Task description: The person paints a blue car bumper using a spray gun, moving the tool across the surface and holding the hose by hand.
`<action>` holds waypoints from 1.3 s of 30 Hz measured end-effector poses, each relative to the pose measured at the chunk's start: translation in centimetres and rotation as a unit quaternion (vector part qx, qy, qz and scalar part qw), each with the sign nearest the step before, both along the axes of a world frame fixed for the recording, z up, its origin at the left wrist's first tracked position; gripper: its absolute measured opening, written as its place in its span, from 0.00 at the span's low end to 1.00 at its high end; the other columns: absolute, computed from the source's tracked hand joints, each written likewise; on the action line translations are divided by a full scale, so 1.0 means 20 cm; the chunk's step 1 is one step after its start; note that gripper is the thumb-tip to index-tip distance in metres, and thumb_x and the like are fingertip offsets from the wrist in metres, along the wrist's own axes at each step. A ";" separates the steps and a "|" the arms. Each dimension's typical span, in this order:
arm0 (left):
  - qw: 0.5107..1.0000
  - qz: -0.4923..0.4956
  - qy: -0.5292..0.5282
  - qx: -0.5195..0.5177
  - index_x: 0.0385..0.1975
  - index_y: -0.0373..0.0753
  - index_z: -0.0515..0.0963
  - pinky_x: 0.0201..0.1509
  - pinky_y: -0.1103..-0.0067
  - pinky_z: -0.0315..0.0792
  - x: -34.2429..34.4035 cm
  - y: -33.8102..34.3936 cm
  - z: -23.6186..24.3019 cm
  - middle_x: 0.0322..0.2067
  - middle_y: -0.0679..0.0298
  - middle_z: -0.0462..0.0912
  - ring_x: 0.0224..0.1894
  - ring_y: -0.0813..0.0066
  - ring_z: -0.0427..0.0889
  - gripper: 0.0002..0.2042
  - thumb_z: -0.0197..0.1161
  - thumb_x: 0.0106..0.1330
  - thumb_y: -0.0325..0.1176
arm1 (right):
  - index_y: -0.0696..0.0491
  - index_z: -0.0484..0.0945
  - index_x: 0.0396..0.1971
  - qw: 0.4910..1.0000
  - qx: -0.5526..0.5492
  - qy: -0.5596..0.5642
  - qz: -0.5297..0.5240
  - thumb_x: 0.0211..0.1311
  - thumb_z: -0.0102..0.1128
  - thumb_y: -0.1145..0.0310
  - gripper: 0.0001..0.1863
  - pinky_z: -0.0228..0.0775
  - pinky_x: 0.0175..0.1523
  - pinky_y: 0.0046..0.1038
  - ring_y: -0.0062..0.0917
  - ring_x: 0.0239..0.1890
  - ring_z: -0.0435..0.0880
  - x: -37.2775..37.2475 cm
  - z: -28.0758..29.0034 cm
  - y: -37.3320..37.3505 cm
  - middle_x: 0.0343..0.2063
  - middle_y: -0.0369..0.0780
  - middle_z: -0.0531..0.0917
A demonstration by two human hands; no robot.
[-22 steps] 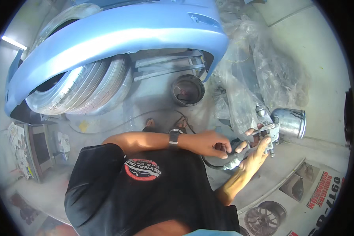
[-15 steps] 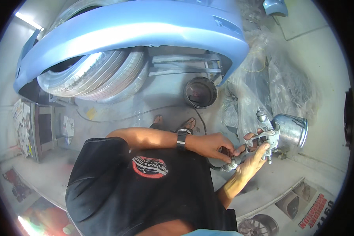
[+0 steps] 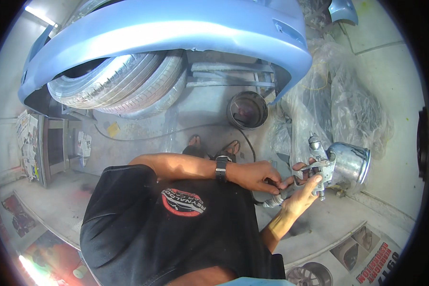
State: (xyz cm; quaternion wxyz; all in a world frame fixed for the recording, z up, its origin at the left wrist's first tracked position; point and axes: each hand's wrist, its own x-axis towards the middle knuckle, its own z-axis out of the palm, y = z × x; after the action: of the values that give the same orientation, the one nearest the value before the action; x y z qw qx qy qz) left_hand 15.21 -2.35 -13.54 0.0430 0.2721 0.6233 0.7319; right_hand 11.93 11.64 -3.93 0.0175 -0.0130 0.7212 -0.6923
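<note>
Far left: newspaper sheets taped against a grey stand, edges bent by the lens and print too small to make out. Upper left to centre: two tyres stacked on their sides, partly hidden beneath one pale blue car bumper arching across the top, its ends cut off by the dark rim. Lower centre: black shirt filling the foreground and hiding the legs; two bare feet just visible above it on the grey floor. One black hose trailing across that floor toward a round dark can, contents unclear. Centre right: left hand, black wristwatch on its wrist, fingers curled at the base of the spray gun, apparently pinching the hose fitting there, though the exact contact is hard to see. Right hand wrapped around the gun's handle from below, thumb raised along its side. One spray gun, bare metal, held at mid right in front of the body, with one shiny metal cup mounted on its right side, mouth facing away. Behind it: crumpled clear plastic sheeting. Bottom right: more printed paper, partly cut off.
</note>
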 end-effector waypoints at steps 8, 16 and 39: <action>0.999 -0.015 -0.015 -0.042 0.41 0.33 0.83 0.35 0.69 0.70 0.03 -0.05 -0.06 0.32 0.54 0.83 0.31 0.60 0.80 0.13 0.66 0.70 0.38 | 0.66 0.66 0.61 0.999 0.026 0.044 0.005 0.76 0.50 0.44 0.36 0.70 0.16 0.21 0.26 0.15 0.75 0.06 -0.05 -0.08 0.37 0.50 0.79; 0.991 -0.027 -0.103 -0.080 0.54 0.34 0.79 0.45 0.70 0.76 0.08 -0.16 -0.15 0.39 0.55 0.87 0.39 0.62 0.86 0.18 0.63 0.71 0.39 | 0.63 0.65 0.63 0.996 0.078 0.042 0.007 0.77 0.50 0.47 0.33 0.68 0.20 0.24 0.25 0.15 0.76 0.11 -0.25 -0.06 0.39 0.44 0.78; 0.873 0.149 -0.360 -0.292 0.59 0.35 0.77 0.63 0.66 0.71 1.08 -0.73 -0.60 0.52 0.47 0.83 0.56 0.49 0.80 0.24 0.54 0.77 0.49 | 0.63 0.69 0.59 0.995 0.077 0.040 0.042 0.76 0.54 0.52 0.28 0.69 0.20 0.22 0.21 0.17 0.79 0.10 -0.37 0.06 0.36 0.43 0.82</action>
State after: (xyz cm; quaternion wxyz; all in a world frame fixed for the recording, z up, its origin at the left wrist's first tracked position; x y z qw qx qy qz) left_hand 36.90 -16.99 -25.55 0.2327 -0.1315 0.7833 0.5613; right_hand 13.92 12.75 -11.38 0.0189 -0.0697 0.7716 -0.6320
